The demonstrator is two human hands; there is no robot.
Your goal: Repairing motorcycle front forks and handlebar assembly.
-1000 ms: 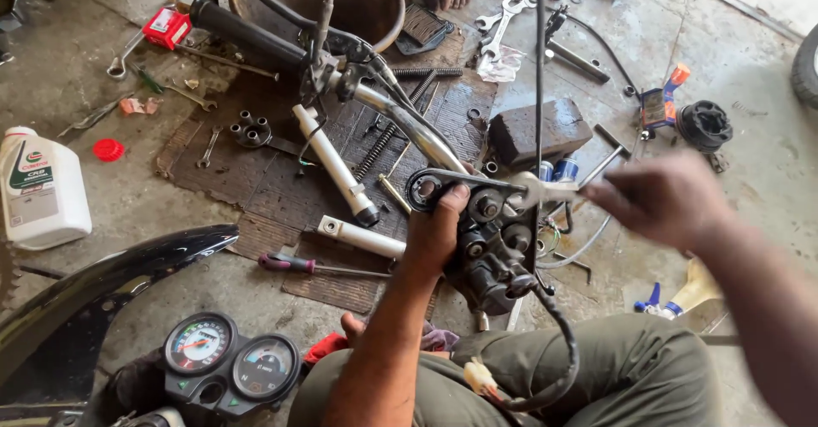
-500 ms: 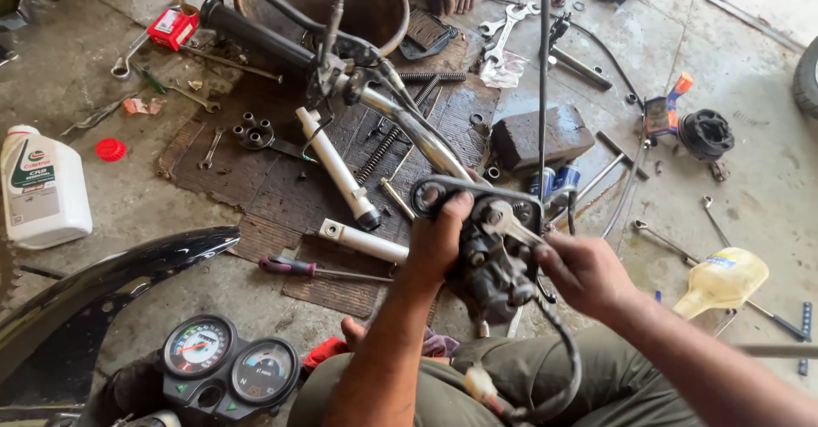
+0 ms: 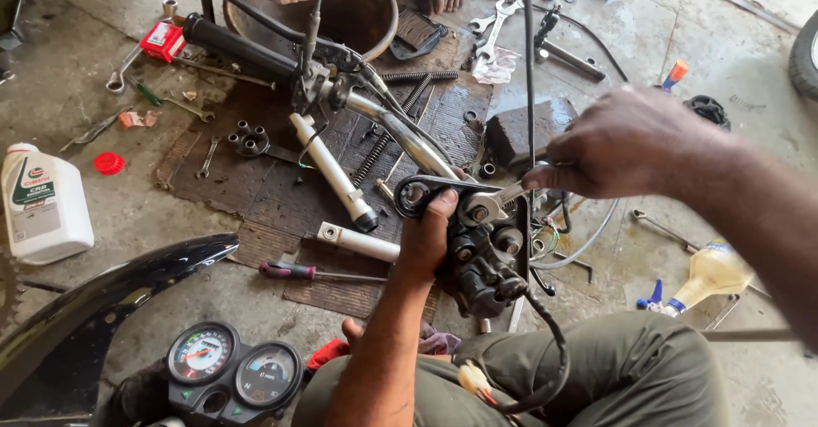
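Motorcycle workshop (wrenches [image 3: 497, 20], speedometer [image 3: 234, 376])

Two gauges [image 3: 234, 367], one oil bottle [image 3: 44, 204], one screwdriver [image 3: 319, 273]

White plastic bottle [image 3: 44, 204] with green-and-red label, floor at left. Small red box [image 3: 164, 41], upper left. Two round dials [image 3: 234, 371], bottom.

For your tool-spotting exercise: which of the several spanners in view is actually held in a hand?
The silver spanner in the right hand, set on the dark engine part; others lie on the floor.
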